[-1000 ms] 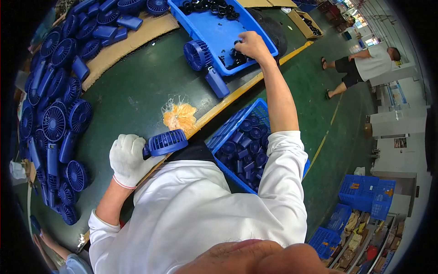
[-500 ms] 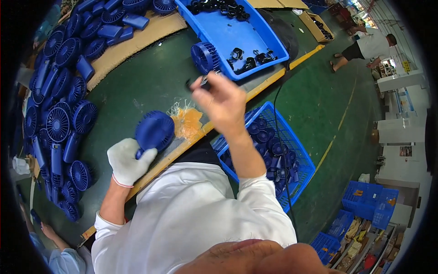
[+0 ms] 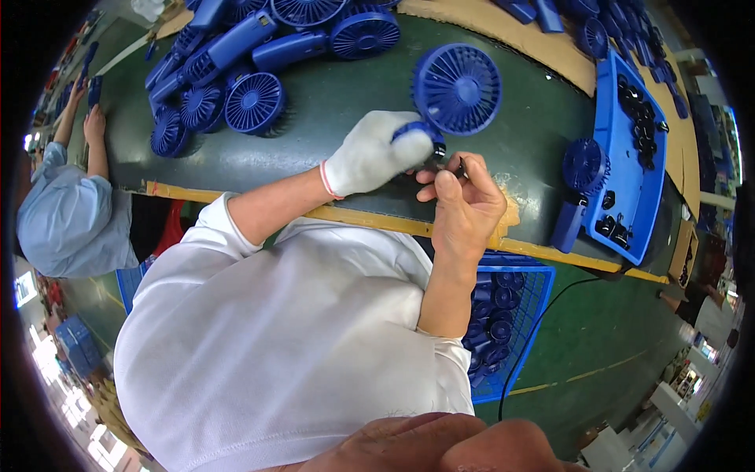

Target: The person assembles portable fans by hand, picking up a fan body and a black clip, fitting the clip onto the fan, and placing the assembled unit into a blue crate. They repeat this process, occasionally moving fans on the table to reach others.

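Observation:
My left hand [image 3: 370,157], in a white glove, is closed round the handle of a blue handheld fan [image 3: 458,88]. The fan's round slotted head points away from me, above the dark green tabletop [image 3: 330,102]. Bare and with its fingers pinched together, my right hand [image 3: 469,203] holds a small black part [image 3: 461,167] close to the handle's near end. Fingers partly cover that part, so its exact shape is hidden. Whether it touches the handle I cannot tell.
Several blue fans [image 3: 254,102] lie piled at the far left. To the right, another fan [image 3: 585,166] leans by a blue tray [image 3: 641,228] of black parts. A blue crate [image 3: 543,295] of fan pieces stands below the table edge. A co-worker [image 3: 75,208] works at left.
My right hand has come from beside the tray to the fan's handle, bringing the small black part. The left hand still grips the fan, now slotted side up. The whole view has turned.

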A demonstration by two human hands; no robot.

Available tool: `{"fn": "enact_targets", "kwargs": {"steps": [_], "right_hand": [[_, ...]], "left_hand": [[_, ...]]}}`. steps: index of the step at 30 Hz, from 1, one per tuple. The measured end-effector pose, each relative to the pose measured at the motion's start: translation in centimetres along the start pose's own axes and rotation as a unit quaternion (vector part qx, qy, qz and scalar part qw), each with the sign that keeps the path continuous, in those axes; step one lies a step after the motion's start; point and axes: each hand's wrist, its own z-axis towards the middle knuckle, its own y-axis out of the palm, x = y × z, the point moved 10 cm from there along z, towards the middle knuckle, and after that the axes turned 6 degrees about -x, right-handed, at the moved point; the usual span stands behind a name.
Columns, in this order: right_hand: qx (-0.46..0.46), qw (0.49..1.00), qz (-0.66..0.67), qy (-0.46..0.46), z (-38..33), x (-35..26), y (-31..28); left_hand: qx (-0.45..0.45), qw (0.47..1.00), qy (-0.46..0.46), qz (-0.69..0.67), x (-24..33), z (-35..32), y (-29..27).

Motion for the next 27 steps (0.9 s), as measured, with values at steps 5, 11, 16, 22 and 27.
{"fn": "enact_targets", "kwargs": {"steps": [5,11,16,22,27], "right_hand": [[0.035,0.999,-0.009,0.019,0.6,1.9,0.0],[0.068,0.994,-0.082,-0.003,1.0,2.5,-1.5],[0.074,0.992,-0.023,0.095,1.0,4.4,-0.8],[0.041,0.992,-0.021,0.12,1.4,4.0,0.2],[0.088,0.987,0.009,0.132,0.9,3.9,0.1]], "left_hand": [[-0.002,0.987,-0.003,0.159,0.7,0.1,-0.1],[0.011,0.976,0.021,0.218,0.6,0.5,0.0],[-0.017,0.964,-0.013,0.266,0.6,0.5,0.2],[-0.101,0.986,-0.053,-0.124,-1.1,-0.4,2.9],[-0.063,0.991,-0.085,-0.079,-0.5,-0.6,2.4]]}}
